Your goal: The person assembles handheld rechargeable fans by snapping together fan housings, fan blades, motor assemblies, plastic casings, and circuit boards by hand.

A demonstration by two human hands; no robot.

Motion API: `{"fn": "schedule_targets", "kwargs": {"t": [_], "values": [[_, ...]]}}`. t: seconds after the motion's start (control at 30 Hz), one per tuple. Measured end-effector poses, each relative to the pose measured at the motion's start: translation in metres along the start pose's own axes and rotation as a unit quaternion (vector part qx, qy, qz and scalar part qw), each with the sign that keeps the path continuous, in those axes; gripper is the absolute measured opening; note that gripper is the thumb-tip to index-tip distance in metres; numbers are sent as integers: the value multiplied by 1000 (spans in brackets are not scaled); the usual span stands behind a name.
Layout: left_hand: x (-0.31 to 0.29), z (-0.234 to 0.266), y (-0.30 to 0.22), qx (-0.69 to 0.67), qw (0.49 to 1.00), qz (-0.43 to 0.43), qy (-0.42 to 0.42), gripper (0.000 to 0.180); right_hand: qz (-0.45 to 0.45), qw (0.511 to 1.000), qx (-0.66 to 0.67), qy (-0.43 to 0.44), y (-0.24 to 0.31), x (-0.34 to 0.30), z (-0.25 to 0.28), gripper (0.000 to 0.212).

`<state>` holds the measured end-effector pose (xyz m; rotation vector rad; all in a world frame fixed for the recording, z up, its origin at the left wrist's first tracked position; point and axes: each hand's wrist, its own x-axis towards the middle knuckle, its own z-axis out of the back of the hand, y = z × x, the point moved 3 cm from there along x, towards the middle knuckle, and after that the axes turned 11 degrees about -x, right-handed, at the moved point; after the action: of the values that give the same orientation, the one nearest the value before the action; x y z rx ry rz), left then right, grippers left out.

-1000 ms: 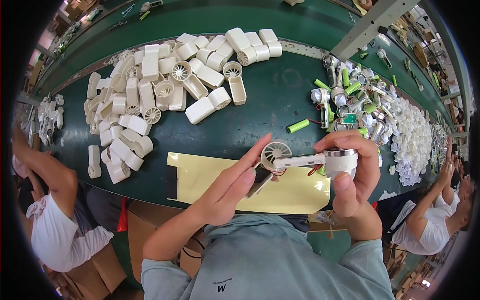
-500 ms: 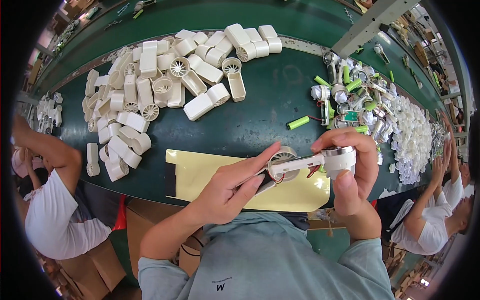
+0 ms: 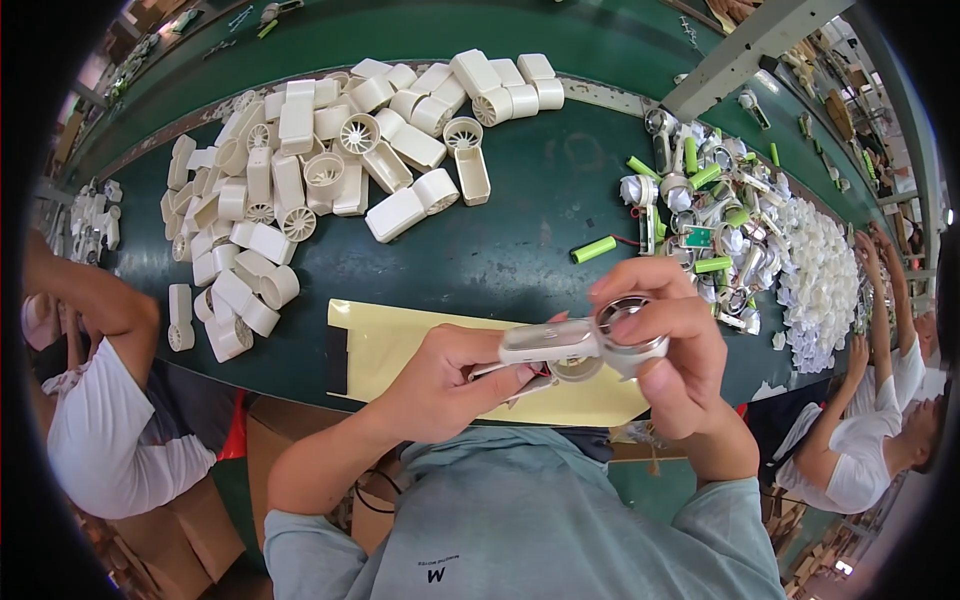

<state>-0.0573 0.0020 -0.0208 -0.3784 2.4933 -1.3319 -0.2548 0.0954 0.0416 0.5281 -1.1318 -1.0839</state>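
Over the yellow sheet [image 3: 385, 340] at the bench's near edge, my right hand [image 3: 690, 350] grips the round, silver-rimmed head of a small handheld fan part [image 3: 548, 341], fingers curled round it. The part's long white body points left toward my other hand. Beneath it is a cream plastic shell [image 3: 576, 371] with a round end, mostly hidden. My left hand [image 3: 435, 385] holds this shell closed between thumb and fingers at its narrow end. A bit of red wire [image 3: 541, 369] shows between the two pieces.
Cream fan shells [image 3: 325, 170] lie heaped at the far left. On the right are fan inner parts with green battery cells [image 3: 706, 174] and a pile of crumpled white pieces [image 3: 815, 270]. One green cell [image 3: 594, 250] lies nearer. Co-workers sit on both sides; a metal post [image 3: 755, 55] stands far right.
My right hand has tilted the fan part and shifted it slightly left, so its smooth body and silver rim face up. Its wired side has turned away. My left hand keeps the shell.
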Motion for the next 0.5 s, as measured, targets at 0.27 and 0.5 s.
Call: {"fn": "schedule_targets", "kwargs": {"t": [0.27,0.5], "values": [[-4,7,3,-87,994,61,13,31,-24,998,-15,60,4,12,-11,24],[-11,-8,-8,-129,990,60,12,51,-45,996,24,67,-6,7,-14,21]]}}
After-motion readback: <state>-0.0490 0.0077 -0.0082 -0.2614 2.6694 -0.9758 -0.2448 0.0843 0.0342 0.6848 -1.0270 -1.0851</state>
